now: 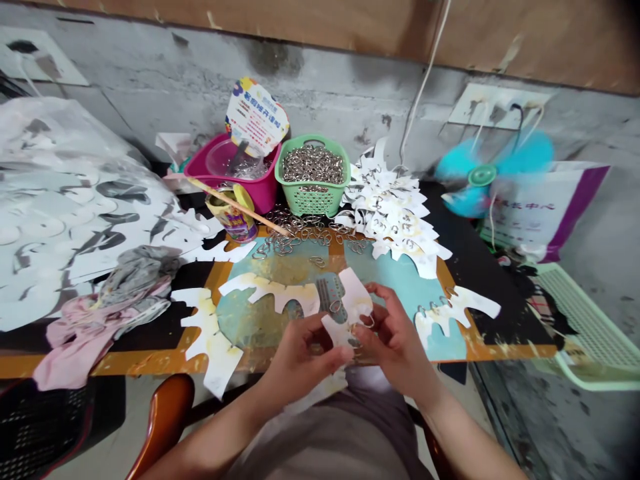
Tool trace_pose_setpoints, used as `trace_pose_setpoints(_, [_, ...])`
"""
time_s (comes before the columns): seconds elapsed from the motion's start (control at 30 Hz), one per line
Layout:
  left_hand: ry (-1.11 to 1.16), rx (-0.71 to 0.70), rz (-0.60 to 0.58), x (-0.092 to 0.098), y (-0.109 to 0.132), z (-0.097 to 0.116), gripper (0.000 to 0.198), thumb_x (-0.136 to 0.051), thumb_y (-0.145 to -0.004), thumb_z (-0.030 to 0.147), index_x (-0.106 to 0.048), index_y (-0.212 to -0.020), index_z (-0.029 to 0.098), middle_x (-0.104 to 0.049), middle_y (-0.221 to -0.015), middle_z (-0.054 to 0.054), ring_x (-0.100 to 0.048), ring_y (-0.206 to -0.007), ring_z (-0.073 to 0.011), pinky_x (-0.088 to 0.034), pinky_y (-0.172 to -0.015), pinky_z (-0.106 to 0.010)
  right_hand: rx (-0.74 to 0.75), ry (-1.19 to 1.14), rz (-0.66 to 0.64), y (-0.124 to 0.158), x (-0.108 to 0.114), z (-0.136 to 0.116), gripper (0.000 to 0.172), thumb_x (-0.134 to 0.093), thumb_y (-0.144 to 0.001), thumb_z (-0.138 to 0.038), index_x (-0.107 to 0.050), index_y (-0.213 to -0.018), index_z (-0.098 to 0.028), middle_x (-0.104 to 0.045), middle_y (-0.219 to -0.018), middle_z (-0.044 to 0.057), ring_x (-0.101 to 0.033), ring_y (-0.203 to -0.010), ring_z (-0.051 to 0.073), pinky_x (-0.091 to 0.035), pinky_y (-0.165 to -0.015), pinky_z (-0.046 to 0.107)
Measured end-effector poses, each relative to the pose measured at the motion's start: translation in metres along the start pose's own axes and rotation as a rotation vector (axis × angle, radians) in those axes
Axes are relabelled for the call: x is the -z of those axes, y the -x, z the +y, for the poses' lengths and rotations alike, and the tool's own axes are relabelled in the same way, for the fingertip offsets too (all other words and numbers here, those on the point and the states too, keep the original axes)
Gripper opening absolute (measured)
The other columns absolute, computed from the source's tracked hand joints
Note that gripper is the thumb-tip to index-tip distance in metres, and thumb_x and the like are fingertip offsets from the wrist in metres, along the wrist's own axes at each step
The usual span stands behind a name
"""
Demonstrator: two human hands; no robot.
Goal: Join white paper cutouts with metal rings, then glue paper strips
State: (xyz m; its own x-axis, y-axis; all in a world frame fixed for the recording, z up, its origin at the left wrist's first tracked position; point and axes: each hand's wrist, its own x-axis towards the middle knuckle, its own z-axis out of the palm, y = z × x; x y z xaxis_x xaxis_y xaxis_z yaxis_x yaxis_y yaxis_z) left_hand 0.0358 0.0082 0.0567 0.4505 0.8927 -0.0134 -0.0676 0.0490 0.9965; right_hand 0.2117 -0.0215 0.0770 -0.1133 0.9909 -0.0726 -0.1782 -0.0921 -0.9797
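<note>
My left hand [300, 353] and my right hand [395, 333] meet over the table's front edge, both pinching a white die-cut card piece [350, 310]. A small metal ring [367, 322] sits on its edge, between my fingers. Loose metal rings [300, 230] lie in a tangled spread on the stained teal board [400, 280] beyond my hands. More white cut pieces [270, 293] lie on the board near my left hand, and a ringed piece [453, 310] lies to the right. A heap of ringed pieces [395, 213] stands at the back.
A green basket [313, 177] of metal rings stands beside a pink basket [233, 177] holding a clear container. A wooden stick [235, 207] leans from a can [233, 220]. Crumpled cloth [115, 307] and white sheets [75, 213] lie left. A teal fan [483, 175] stands right.
</note>
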Motion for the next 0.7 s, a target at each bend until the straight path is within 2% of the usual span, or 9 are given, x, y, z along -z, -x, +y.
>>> trace_pose_setpoints(0.13, [-0.113,-0.003,0.031,-0.004,-0.002,0.004,0.032,-0.064,-0.089,0.042,-0.064,-0.072,0.014,-0.051,-0.057,0.003,-0.036,-0.049,-0.0063,-0.029,-0.046,-0.018,0.004,-0.024,-0.002,-0.001,-0.003,0.005,0.044,-0.063,-0.093,-0.034,-0.043,-0.133,-0.030,-0.065,-0.104,0.004,-0.064,-0.086,0.015,-0.054,-0.079,0.028])
trace_pose_setpoints(0.27, [-0.074,-0.018,0.062,-0.006,-0.002,0.010,0.034,-0.064,-0.089,0.043,-0.065,-0.070,0.014,-0.051,-0.054,0.003,-0.038,-0.048,-0.0072,-0.031,-0.045,-0.019,-0.065,-0.211,-0.130,-0.008,0.006,0.013,0.058,-0.072,-0.084,-0.048,-0.048,-0.133,-0.028,-0.064,-0.090,0.003,-0.062,-0.077,0.017,-0.054,-0.071,0.030])
trace_pose_setpoints(0.37, [-0.046,-0.001,0.085,-0.007,-0.003,0.012,0.031,-0.067,-0.087,0.041,-0.064,-0.070,0.015,-0.054,-0.057,0.001,-0.045,-0.051,-0.0093,-0.037,-0.050,-0.020,-0.079,-0.297,-0.201,-0.011,0.014,0.016,0.056,-0.068,-0.080,-0.063,-0.061,-0.115,-0.021,-0.062,-0.086,0.005,-0.060,-0.075,0.018,-0.054,-0.070,0.032])
trace_pose_setpoints(0.5, [-0.067,-0.022,0.119,-0.008,-0.004,0.008,0.029,-0.067,-0.086,0.041,-0.062,-0.071,0.016,-0.045,-0.055,0.005,-0.036,-0.048,-0.0072,-0.031,-0.047,-0.020,-0.123,-0.118,-0.198,-0.012,0.017,0.011,0.033,-0.075,-0.081,-0.048,-0.066,-0.085,-0.017,-0.056,-0.074,0.000,-0.054,-0.069,0.013,-0.050,-0.067,0.027])
trace_pose_setpoints(0.63, [-0.099,-0.044,0.006,-0.004,-0.001,0.001,0.040,-0.061,-0.090,0.046,-0.057,-0.064,0.016,-0.039,-0.054,0.005,-0.030,-0.049,-0.0070,-0.027,-0.047,-0.020,-0.167,-0.085,-0.155,-0.007,0.012,0.006,0.029,-0.076,-0.081,-0.043,-0.064,-0.079,-0.017,-0.054,-0.071,-0.001,-0.053,-0.067,0.012,-0.048,-0.062,0.024])
trace_pose_setpoints(0.7, [-0.045,-0.058,-0.001,-0.002,0.004,-0.002,0.039,-0.064,-0.087,0.053,-0.061,-0.072,0.016,-0.043,-0.058,0.004,-0.033,-0.049,-0.0072,-0.027,-0.046,-0.019,-0.149,-0.103,-0.123,-0.003,0.009,0.006,0.029,-0.077,-0.080,-0.042,-0.064,-0.078,-0.016,-0.055,-0.073,-0.001,-0.053,-0.066,0.012,-0.048,-0.063,0.024])
